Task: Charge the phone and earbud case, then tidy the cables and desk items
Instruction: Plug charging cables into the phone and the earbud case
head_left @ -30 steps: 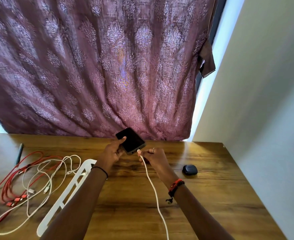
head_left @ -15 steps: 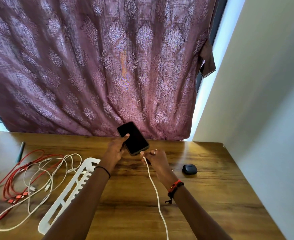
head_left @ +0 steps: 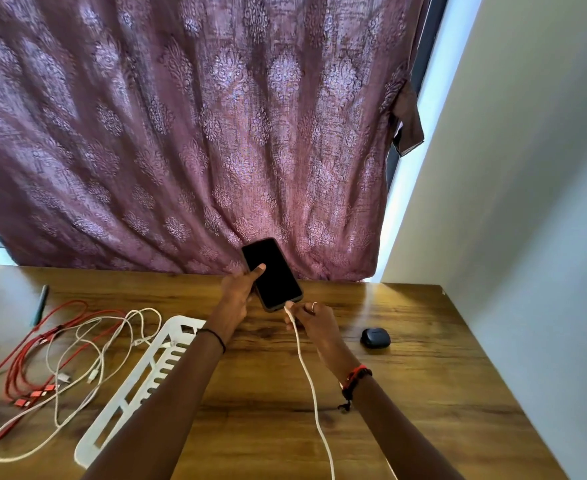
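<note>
My left hand holds a black phone tilted up above the wooden desk, thumb on its dark screen. My right hand pinches the plug end of a white charging cable right at the phone's bottom edge; whether the plug is seated I cannot tell. The cable trails back toward me across the desk. A dark earbud case lies shut on the desk, to the right of my right hand and apart from it.
A tangle of red cables and white cables lies at the left. Beside it lies a white slotted plastic rack, partly under my left forearm. A dark pen rests far left. A purple curtain hangs behind; a wall runs along the right.
The phone has been raised and tilted more upright in my left hand. My right hand has followed it, keeping the cable plug at the phone's bottom edge.
</note>
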